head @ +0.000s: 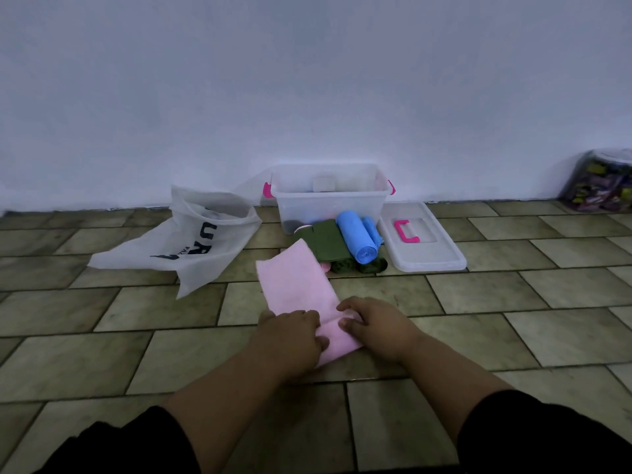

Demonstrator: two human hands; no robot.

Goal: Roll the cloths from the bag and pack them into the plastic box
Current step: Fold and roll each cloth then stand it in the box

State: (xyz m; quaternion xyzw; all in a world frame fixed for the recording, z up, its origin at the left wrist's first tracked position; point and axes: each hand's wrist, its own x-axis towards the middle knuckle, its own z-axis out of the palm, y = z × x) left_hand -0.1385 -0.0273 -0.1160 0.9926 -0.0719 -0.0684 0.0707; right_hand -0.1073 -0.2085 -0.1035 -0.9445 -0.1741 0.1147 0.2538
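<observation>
A pink cloth lies as a long folded strip on the tiled floor, running from near me toward the box. My left hand and my right hand both pinch its near end, where the cloth is turned over on itself. Beyond it lie a folded green cloth and a rolled blue cloth, the blue roll resting on the green. The clear plastic box with pink clips stands open against the wall. The white bag lies slumped to the left, its mouth open.
The box's clear lid with a pink handle lies flat on the floor right of the cloths. A clear container of colourful items stands at the far right by the wall. A white wall runs behind everything.
</observation>
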